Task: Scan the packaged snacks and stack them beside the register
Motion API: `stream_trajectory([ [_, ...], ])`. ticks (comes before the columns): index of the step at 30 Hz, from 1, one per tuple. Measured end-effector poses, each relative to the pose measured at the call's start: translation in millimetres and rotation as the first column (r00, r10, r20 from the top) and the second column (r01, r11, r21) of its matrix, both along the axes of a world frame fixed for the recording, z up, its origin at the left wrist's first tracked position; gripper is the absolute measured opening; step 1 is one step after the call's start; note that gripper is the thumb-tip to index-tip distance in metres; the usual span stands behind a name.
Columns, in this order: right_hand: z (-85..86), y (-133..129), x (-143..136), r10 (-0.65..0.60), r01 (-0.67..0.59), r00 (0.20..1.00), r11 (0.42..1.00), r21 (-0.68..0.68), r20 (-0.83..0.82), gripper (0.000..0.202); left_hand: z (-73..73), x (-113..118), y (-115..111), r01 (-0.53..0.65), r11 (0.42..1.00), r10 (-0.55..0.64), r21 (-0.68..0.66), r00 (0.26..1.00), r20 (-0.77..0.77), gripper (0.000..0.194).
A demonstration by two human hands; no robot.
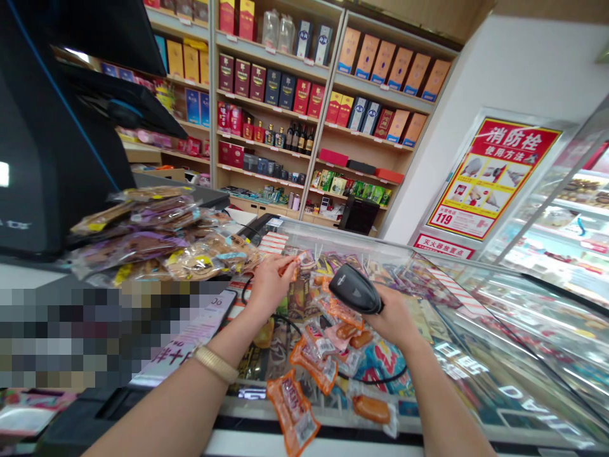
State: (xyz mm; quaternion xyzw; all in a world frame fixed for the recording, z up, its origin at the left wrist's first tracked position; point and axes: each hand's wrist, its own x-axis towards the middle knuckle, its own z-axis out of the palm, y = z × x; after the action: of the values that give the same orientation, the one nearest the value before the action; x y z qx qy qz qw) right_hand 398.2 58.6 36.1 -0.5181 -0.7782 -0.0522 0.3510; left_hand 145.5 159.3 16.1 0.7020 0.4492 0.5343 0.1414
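Note:
My right hand (392, 317) is wrapped round the handle of a black barcode scanner (354, 289), its head tilted toward the left over the glass counter. My left hand (273, 279) pinches a small orange-edged packet (298, 265) to the left of the scanner. Beneath and nearer to me, several orange and clear sausage packets lie on the glass, among them an orange packet (294, 409) at the front edge and a clear packet with a brown sausage (372, 408). A black cable (380, 381) curves among them.
Left of my left hand, bagged snacks (157, 235) are piled beside a black terminal (61, 146). A printed sheet (190, 343) lies under my left forearm. Behind the glass counter (404, 251) stand shelves of boxes (280, 89); a red poster (495, 174) hangs at the right.

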Motion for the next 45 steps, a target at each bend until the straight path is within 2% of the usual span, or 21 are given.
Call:
stream_trajectory([
  [2,-0.7,1.1,4.0,-0.015,0.015,1.0,0.999,0.029,-0.026,0.008,-2.5,-4.4,5.5,-0.127,0.988,0.139,0.093,0.98,-0.139,0.03],
  [5,-1.2,2.2,7.5,-0.029,0.031,0.999,0.998,0.046,-0.044,0.01,-5.8,-7.8,8.0,-0.306,0.944,0.33,0.125,0.853,-0.403,0.032],
  [7,-1.6,2.6,8.3,-0.041,0.044,0.998,0.997,0.059,-0.05,0.012,-6.9,-7.5,5.5,-0.348,0.926,0.369,0.145,0.759,-0.536,0.034],
  [10,-2.6,3.5,9.0,-0.061,0.065,0.997,0.995,0.079,-0.057,0.014,-7.7,-5.3,-0.5,-0.357,0.911,0.407,0.208,0.685,-0.604,0.035],
  [13,-3.8,4.8,10.7,-0.08,0.086,0.994,0.992,0.092,-0.069,0.012,-8.4,-4.6,-4.4,-0.361,0.897,0.44,0.254,0.673,-0.595,0.034],
  [18,-5.0,6.3,13.9,-0.083,0.091,0.991,0.993,0.073,-0.105,0.01,-6.0,-7.1,-7.2,-0.304,0.915,0.403,0.265,0.696,-0.594,0.028],
  [22,-5.4,6.6,15.0,-0.08,0.088,0.99,0.994,0.069,-0.118,0.011,0.4,-5.3,-11.1,-0.284,0.92,0.389,0.271,0.755,-0.528,0.031],
  [24,-5.7,7.0,15.2,-0.087,0.096,0.99,0.993,0.076,-0.114,0.012,2.1,0.1,-14.9,-0.186,0.945,0.296,0.268,0.836,-0.463,0.034],
  [26,-5.7,7.2,15.0,-0.087,0.097,0.99,0.992,0.082,-0.11,0.012,1.2,9.9,-20.5,0.038,0.972,0.063,0.233,0.91,-0.41,0.037],
  [27,-5.4,7.1,14.6,-0.084,0.093,0.99,0.992,0.087,-0.11,0.012,-0.4,16.3,-23.9,0.169,0.965,-0.08,0.201,0.918,-0.39,0.038],
  [29,-4.2,6.5,13.2,-0.073,0.083,0.991,0.992,0.092,-0.108,0.012,-4.7,30.8,-30.8,0.387,0.914,-0.324,0.119,0.876,-0.359,0.038],
  [31,-2.6,5.3,11.3,-0.07,0.08,0.992,0.993,0.092,-0.107,0.011,-9.5,44.8,-36.0,0.498,0.867,-0.456,0.037,0.819,-0.348,0.037],
  [33,-1.0,4.1,9.6,-0.076,0.084,0.992,0.993,0.083,-0.101,0.011,-13.7,55.5,-38.1,0.541,0.84,-0.512,-0.027,0.778,-0.364,0.035],
  [36,-0.2,3.3,8.5,-0.086,0.093,0.992,0.993,0.074,-0.093,0.009,-18.2,62.6,-36.8,0.546,0.834,-0.529,-0.082,0.749,-0.399,0.034],
  [42,-1.8,4.4,8.9,-0.069,0.076,0.993,0.995,0.07,-0.096,0.008,-19.9,59.9,-38.6,0.456,0.881,-0.466,-0.125,0.791,-0.397,0.032],
  [45,-2.7,4.7,10.0,-0.074,0.082,0.992,0.993,0.08,-0.099,0.009,-17.1,55.8,-40.5,0.49,0.869,-0.485,-0.074,0.812,-0.326,0.033],
])
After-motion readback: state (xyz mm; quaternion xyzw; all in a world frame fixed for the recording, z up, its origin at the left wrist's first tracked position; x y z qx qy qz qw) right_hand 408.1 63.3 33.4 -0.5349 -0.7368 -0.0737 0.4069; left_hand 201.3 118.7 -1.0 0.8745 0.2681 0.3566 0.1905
